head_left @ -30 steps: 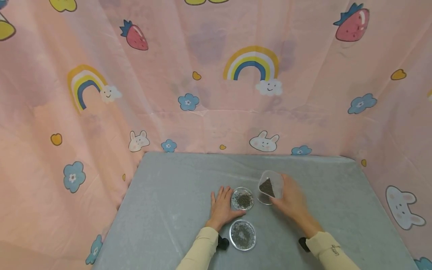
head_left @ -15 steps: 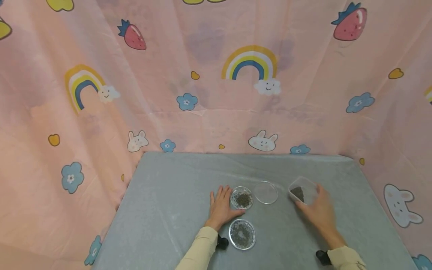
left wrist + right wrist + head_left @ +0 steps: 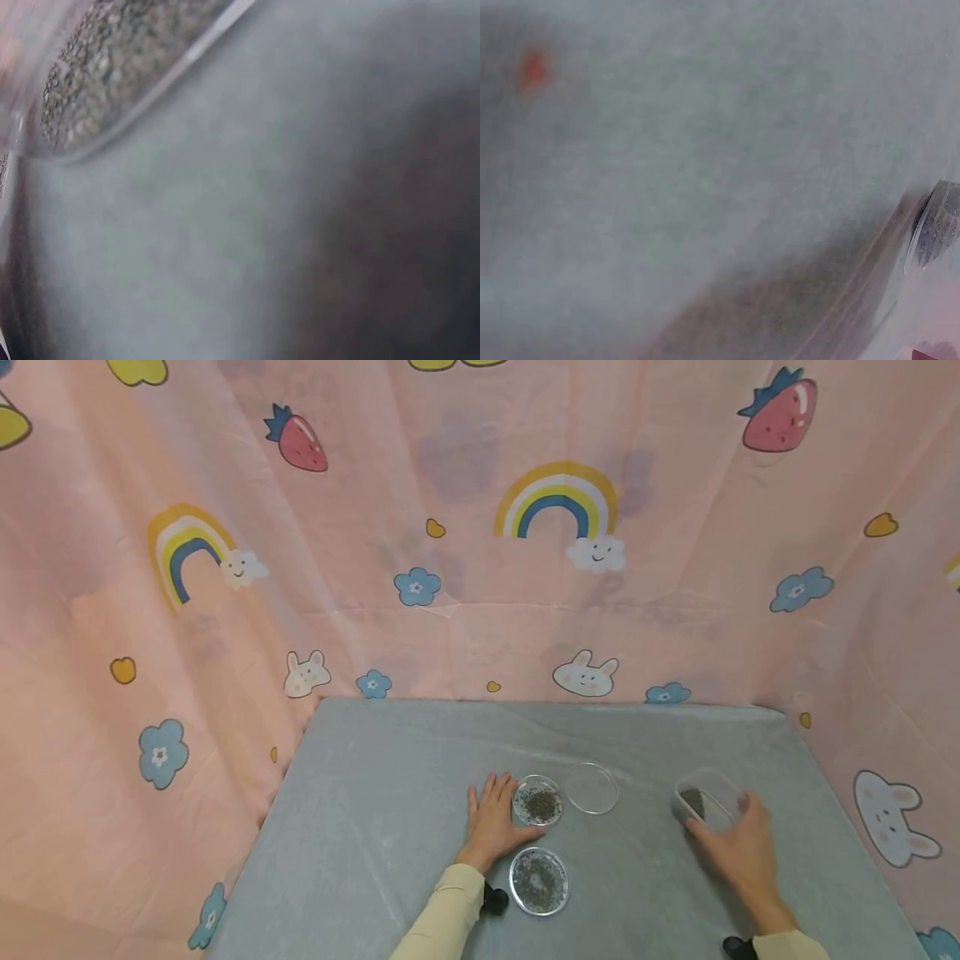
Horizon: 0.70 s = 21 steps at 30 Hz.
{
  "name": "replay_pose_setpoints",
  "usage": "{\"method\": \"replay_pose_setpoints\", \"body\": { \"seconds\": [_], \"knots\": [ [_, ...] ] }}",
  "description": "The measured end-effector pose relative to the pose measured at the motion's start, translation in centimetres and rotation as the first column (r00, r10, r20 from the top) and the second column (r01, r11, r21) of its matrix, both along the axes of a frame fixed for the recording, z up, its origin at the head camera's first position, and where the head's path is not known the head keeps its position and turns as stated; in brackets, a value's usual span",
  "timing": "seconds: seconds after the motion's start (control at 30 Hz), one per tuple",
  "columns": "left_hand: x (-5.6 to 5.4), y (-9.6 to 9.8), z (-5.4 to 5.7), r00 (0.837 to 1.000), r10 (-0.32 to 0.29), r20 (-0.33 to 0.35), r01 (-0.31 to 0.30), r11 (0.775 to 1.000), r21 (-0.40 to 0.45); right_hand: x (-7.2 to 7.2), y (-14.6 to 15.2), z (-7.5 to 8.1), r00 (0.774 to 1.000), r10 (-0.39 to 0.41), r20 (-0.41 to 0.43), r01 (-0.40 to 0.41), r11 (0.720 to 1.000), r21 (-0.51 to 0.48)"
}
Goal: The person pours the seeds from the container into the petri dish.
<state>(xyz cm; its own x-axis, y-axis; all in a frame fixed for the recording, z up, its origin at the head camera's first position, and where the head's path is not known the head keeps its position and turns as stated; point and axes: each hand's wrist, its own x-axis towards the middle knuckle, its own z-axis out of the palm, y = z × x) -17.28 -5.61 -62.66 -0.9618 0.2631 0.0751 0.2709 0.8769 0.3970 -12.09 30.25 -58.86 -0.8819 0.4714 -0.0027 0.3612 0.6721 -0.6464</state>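
My right hand (image 3: pixel 742 856) grips a clear plastic tub (image 3: pixel 720 789) by its sides, over the right part of the table. Dark grains (image 3: pixel 693 802) lie heaped at the tub's left end. Fingers spread, my left hand (image 3: pixel 491 831) rests on the cloth, its fingers and thumb beside a round clear petri dish (image 3: pixel 538 777); whether they touch it I cannot tell. Dark granules (image 3: pixel 541 803) lie loosely inside that dish. Closer to me stands another petri dish (image 3: pixel 540 914), its bottom thinly covered with grey-dark grains. A blurred dish edge with granules (image 3: pixel 120 67) shows in the left wrist view.
An empty clear round dish or lid (image 3: pixel 592 812) lies right of the far petri dish. Grey cloth (image 3: pixel 375 802) covers the table. A pink printed curtain (image 3: pixel 450 643) hangs along the back and sides.
The right hand has carried the tub rightward and somewhat nearer, away from the empty round dish, which was partly hidden behind it. The left hand has stayed in place.
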Motion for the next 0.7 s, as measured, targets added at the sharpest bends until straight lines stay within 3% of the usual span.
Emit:
{"method": "replay_pose_setpoints", "body": {
  "seconds": [0.23, 0.4, 0.5, 0.7],
  "knots": [
    [0.1, 0.0, -0.1, 1.000, 0.001, 0.001, -0.001, 1.000, -0.009, 0.4, 0.6, -0.7, 1.000, -0.005, 0.019, 0.006, 1.000, -0.025],
    [0.2, 0.0, 0.0, 1.000, 0.000, 0.008, 0.000, 1.000, -0.008, 0.8, 0.9, -1.3, 0.996, 0.013, -0.088, -0.011, 1.000, 0.023],
    [0.2, 0.0, -0.1, 1.000, 0.001, 0.011, -0.001, 1.000, -0.006, 0.8, 0.7, -1.1, 0.979, 0.045, -0.197, -0.027, 0.996, 0.089],
    [0.0, 0.0, -0.3, 1.000, 0.003, -0.002, -0.003, 1.000, 0.002, -0.1, -0.6, 0.1, 0.928, 0.192, -0.318, -0.124, 0.967, 0.223]
  ]
}}
